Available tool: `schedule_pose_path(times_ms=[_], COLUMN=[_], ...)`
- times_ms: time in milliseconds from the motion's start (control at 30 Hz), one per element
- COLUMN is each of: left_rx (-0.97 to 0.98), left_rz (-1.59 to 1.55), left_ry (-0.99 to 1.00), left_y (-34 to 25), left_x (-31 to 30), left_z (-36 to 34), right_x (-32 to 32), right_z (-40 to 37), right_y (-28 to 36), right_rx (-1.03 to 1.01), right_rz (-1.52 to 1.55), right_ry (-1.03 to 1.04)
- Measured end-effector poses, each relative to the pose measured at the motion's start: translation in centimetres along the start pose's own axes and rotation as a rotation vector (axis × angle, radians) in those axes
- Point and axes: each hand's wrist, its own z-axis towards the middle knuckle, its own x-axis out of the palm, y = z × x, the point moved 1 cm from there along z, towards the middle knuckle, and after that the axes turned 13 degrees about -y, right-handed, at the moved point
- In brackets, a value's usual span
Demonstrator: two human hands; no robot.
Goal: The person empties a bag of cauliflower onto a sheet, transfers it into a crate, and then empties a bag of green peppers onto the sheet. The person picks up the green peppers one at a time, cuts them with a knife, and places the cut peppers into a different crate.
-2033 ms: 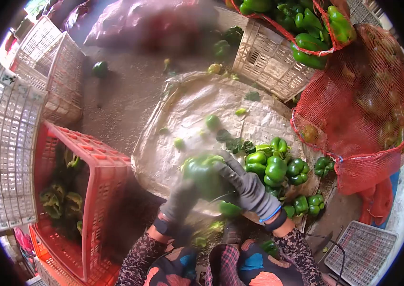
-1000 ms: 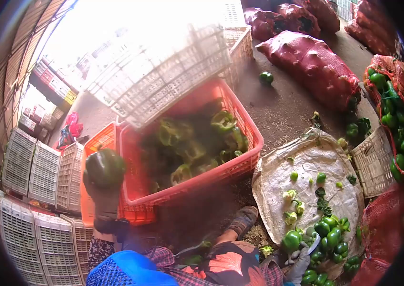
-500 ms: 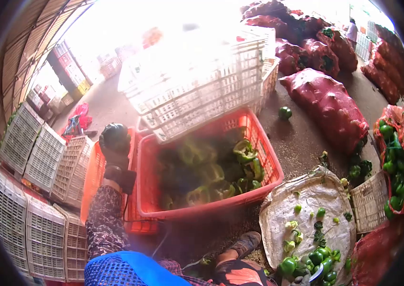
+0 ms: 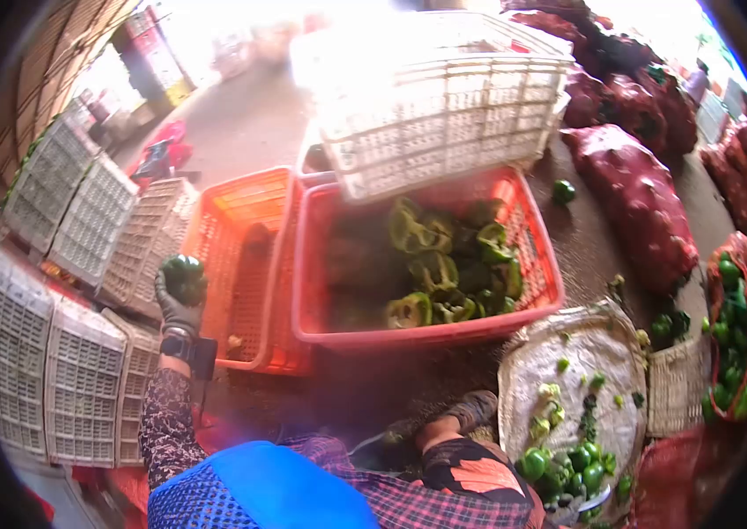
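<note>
My left hand [image 4: 179, 310], gloved and with a watch and a dark box on the wrist, is closed around a dark green bell pepper [image 4: 183, 275]. It holds the pepper just left of an orange plastic crate [image 4: 241, 207]. To the right of that stands a red crate [image 4: 426, 331] with cut green pepper pieces [image 4: 431, 271] inside, partly shaded. My right hand is not in view.
White crates [image 4: 444, 132] are stacked behind the red one; more crates [image 4: 82, 379] line the left side. A pale sack [image 4: 523, 388] with green peppers [image 4: 581, 458] lies at the right. Full red mesh sacks [image 4: 638, 207] rest farther off.
My left hand with the pepper has moved left and nearer to me, from over the orange crate to beside it. The view has shifted, and more of that crate's inside shows.
</note>
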Motion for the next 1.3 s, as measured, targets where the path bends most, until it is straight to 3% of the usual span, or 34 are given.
schedule_pose_path(times_ms=[100, 200, 267, 333, 400, 467, 533, 567, 633, 667, 700, 733, 833, 867, 933, 967, 1000, 1100, 1167, 1267, 1300], left_rx=[-0.007, 0.064, 0.238, 0.371, 0.386, 0.258, -0.027, -0.216, -0.505, -0.583, -0.502, -0.511, -0.563, -0.594, -0.689, -0.766, -0.875, -1.037, -0.841, 0.380, 0.573], left_rz=[0.260, 0.633, 0.850, 0.912, 0.907, 0.877, 0.867, 0.903, 1.055, 1.143, 1.364, 1.195, 1.170, 1.129, 1.093, 1.114, 1.077, 0.995, 0.876, 0.623, 0.555], left_ry=[0.127, 0.343, 0.472, 0.638, 0.834, 1.080, 1.324, 1.418, 1.503, 1.515, 1.665, 1.857, 2.141, 2.122, 2.081, 2.053, 2.019, 1.849, 1.853, 2.250, 2.323], left_y=[3.8, 7.5, 8.3, 10.3, 12.0, 14.9, 19.4, 22.3, 30.5, 34.0, 39.9, 46.2, 57.3, 59.4, 61.1, 61.4, 61.2, 59.5, 57.2, 52.8, 51.9], left_x=[1.7, 7.3, 12.4, 17.2, 19.4, 20.8, 21.7, 22.2, 22.2, 21.9, 20.5, 17.7, 12.6, 10.4, 9.2, 8.9, 9.0, 10.1, 11.6, 15.0, 15.4], left_z=[-2.0, -7.8, -14.7, -22.8, -30.2, -38.1, -45.7, -48.4, -52.2, -53.2, -52.9, -52.4, -58.9, -60.8, -64.5, -65.5, -66.0, -65.2, -63.9, -60.7, -59.5], right_x=[-1.9, -5.4, -8.6, -12.8, -14.0, -13.9, -12.7, -12.6, -12.4, -11.9, -11.3, -10.9, -10.5, -10.6, -10.9, -11.2, -11.9, -13.5, -12.2, -4.3, -1.6], right_z=[0.4, -1.3, -0.8, 2.3, 5.4, 9.0, 11.9, 13.4, 17.1, 18.2, 19.0, 19.7, 19.2, 18.8, 19.0, 19.2, 19.0, 17.4, 14.9, 14.3, 13.7], right_y=[1.2, 2.2, 1.9, -0.7, -1.5, -3.1, -3.5, -4.7, -7.7, -8.7, -9.8, -10.7, -10.5, -11.5, -13.0, -13.0, -12.9, -12.3, -8.5, -4.3, -3.6], right_rx=[-0.045, -0.044, -0.019, -0.094, -0.157, -0.166, -0.755, -0.730, -0.232, -0.228, -0.098, 0.033, -0.043, -0.032, -0.330, -0.325, -0.070, 0.380, 0.245, 0.082, 0.045], right_rz=[0.086, 0.155, 0.151, 0.056, -0.153, -0.291, -0.720, -0.727, -0.725, -0.726, -0.784, -0.840, -0.979, -0.985, -0.935, -0.937, -0.431, 0.121, 0.390, 0.335, 0.303], right_ry=[-0.029, -0.222, -0.333, -0.265, -0.247, -0.234, -0.274, -0.283, -0.277, -0.281, -0.246, -0.210, -0.239, -0.233, -0.402, -0.405, -0.357, -0.240, 0.038, 0.233, 0.268])
